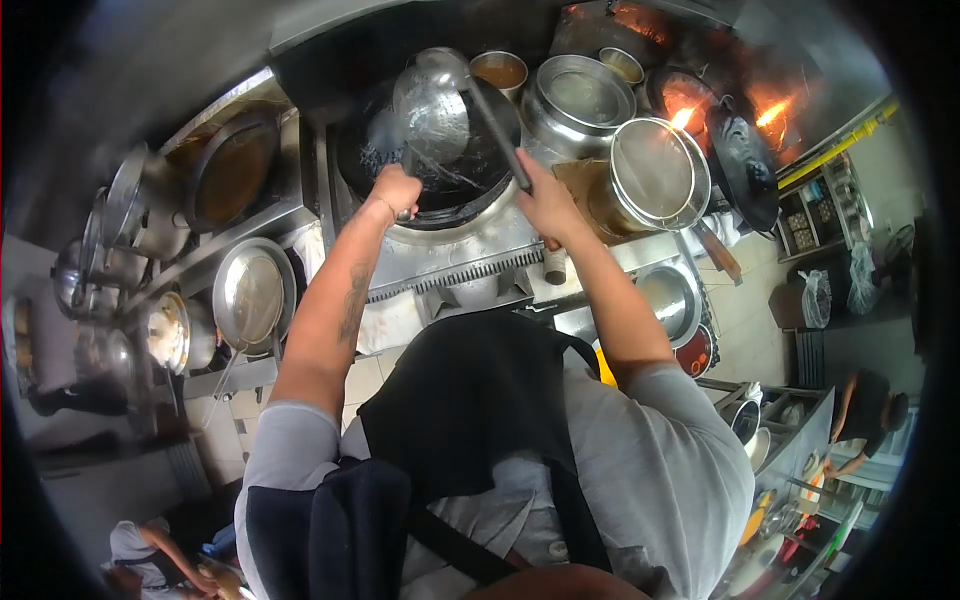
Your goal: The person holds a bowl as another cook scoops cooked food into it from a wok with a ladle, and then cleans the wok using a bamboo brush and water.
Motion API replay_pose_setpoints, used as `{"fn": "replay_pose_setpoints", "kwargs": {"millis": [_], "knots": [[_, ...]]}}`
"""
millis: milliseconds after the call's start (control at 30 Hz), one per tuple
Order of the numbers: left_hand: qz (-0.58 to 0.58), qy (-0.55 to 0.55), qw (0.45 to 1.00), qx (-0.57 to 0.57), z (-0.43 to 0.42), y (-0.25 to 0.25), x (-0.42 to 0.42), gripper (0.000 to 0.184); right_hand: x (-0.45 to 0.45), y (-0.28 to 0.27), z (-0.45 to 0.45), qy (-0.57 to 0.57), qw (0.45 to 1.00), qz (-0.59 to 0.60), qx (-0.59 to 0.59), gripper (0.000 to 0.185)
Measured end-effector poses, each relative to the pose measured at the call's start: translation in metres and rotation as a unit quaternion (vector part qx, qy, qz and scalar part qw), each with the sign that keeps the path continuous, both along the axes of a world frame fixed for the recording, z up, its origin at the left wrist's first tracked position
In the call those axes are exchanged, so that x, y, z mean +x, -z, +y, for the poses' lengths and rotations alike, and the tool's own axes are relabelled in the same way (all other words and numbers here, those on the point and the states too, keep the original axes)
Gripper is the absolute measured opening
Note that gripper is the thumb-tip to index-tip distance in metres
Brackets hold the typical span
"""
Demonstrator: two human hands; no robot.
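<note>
My right hand is closed round the long dark handle of a large metal ladle, whose bowl is raised over the wok. A wooden handle end shows below this hand. My left hand is a fist on a thin-handled tool that reaches over the wok; its head is blurred, so I cannot make out its kind. Under both tools sits the black wok on the stove, wet and shiny inside. A thin streak of liquid seems to show in it.
Right of the wok stand a metal pot and a strainer on a pot. Flames burn beside another wok at far right. A strainer rests at left. Other people work at lower right and lower left.
</note>
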State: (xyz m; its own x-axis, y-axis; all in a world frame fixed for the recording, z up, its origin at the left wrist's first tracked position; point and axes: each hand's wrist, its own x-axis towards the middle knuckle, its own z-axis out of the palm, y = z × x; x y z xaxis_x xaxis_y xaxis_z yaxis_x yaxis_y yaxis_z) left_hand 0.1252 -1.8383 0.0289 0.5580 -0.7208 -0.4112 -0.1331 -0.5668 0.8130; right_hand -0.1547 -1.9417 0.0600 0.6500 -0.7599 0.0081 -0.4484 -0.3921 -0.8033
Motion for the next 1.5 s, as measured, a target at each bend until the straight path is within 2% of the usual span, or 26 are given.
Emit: {"fn": "replay_pose_setpoints", "kwargs": {"millis": [33,67,100,167,200,267,367,400,467,533,600,633,700,833,900,1000,1067,1133,1167,1200,1267,1300,1367,1433,1467,1500], "knots": [[0.002,-0.002,1.0,0.001,0.009,0.008,0.0,0.031,-0.014,0.032,-0.007,0.024,0.995,0.046,-0.088,0.081],[-0.219,0.02,0.976,-0.003,0.024,0.022,0.002,0.048,-0.032,0.057,-0.006,0.043,0.991,0.019,-0.123,0.081],[-0.428,0.04,0.903,-0.007,0.038,0.032,0.003,0.066,-0.053,0.079,-0.002,0.062,0.985,-0.007,-0.158,0.08],[-0.438,0.045,0.898,0.01,0.073,0.024,0.002,0.086,-0.099,0.117,0.008,0.089,0.98,-0.016,-0.177,0.08],[-0.433,0.043,0.9,0.02,0.088,0.017,0.001,0.086,-0.116,0.125,0.008,0.082,0.982,-0.012,-0.169,0.08],[-0.455,0.04,0.89,-0.013,0.132,0.011,-0.004,0.086,-0.147,0.148,0.021,0.123,0.979,0.154,-0.056,0.082],[-0.504,0.037,0.863,-0.007,0.184,0.009,-0.005,0.089,-0.17,0.187,0.023,0.135,0.961,0.231,-0.069,0.08],[-0.507,0.031,0.861,0.008,0.202,0.01,-0.008,0.088,-0.176,0.197,0.02,0.125,0.957,0.253,-0.063,0.075],[-0.497,0.014,0.868,0.021,0.227,0.01,-0.016,0.087,-0.167,0.201,0.017,0.115,0.91,0.311,-0.25,0.074],[-0.506,-0.007,0.863,0.001,0.251,0.013,-0.025,0.087,-0.136,0.209,0.011,0.163,0.909,0.32,-0.211,0.097],[-0.509,-0.02,0.86,0.0,0.266,0.022,-0.031,0.088,-0.091,0.185,0.015,0.119,0.932,0.339,-0.047,0.094],[-0.511,-0.031,0.859,-0.005,0.272,0.03,-0.034,0.087,-0.086,0.194,0.009,0.115,0.932,0.342,-0.047,0.094],[-0.498,-0.057,0.865,-0.027,0.281,0.036,-0.042,0.087,-0.081,0.211,-0.003,0.059,0.939,0.338,0.028,0.095],[-0.466,-0.099,0.879,-0.017,0.3,0.047,-0.056,0.086,-0.091,0.129,0.029,0.042,0.928,0.37,0.028,0.089],[-0.465,-0.107,0.878,-0.033,0.307,0.057,-0.058,0.085,-0.092,0.1,0.019,-0.103,0.878,0.466,-0.031,0.079],[-0.433,-0.126,0.892,-0.029,0.319,0.06,-0.068,0.083,-0.058,0.039,0.025,-0.223,0.918,0.319,-0.073,0.073],[-0.434,-0.13,0.89,-0.046,0.318,0.06,-0.062,0.083,0.009,0.016,0.046,-0.306,0.896,0.311,-0.082,0.073],[-0.45,-0.137,0.881,-0.06,0.322,0.059,-0.064,0.082,0.085,0.02,0.076,-0.346,0.88,0.313,-0.091,0.066],[-0.443,-0.135,0.884,-0.053,0.323,0.056,-0.064,0.083,0.117,0.054,0.087,-0.353,0.891,0.228,-0.173,0.054],[-0.44,-0.137,0.886,-0.053,0.325,0.055,-0.063,0.083,0.155,0.059,0.105,-0.354,0.883,0.253,-0.178,0.04],[-0.427,-0.152,0.889,-0.065,0.328,0.056,-0.059,0.083,0.211,0.107,0.122,-0.363,0.874,0.251,-0.201,0.032],[-0.411,-0.158,0.896,-0.059,0.331,0.056,-0.059,0.081,0.221,0.119,0.129,-0.362,0.873,0.255,-0.201,0.032],[-0.356,-0.177,0.915,-0.065,0.336,0.058,-0.063,0.077,0.227,0.138,0.138,-0.433,0.807,0.32,-0.244,0.026],[-0.283,-0.202,0.936,-0.057,0.344,0.059,-0.066,0.073,0.186,0.151,0.106,-0.463,0.755,0.37,-0.281,0.025],[-0.283,-0.198,0.936,-0.061,0.348,0.064,-0.065,0.073,0.158,0.13,0.086,-0.45,0.726,0.409,-0.321,0.023],[-0.267,-0.207,0.939,-0.074,0.354,0.071,-0.068,0.074,0.141,0.109,0.064,-0.436,0.71,0.471,-0.288,0.022]]}}
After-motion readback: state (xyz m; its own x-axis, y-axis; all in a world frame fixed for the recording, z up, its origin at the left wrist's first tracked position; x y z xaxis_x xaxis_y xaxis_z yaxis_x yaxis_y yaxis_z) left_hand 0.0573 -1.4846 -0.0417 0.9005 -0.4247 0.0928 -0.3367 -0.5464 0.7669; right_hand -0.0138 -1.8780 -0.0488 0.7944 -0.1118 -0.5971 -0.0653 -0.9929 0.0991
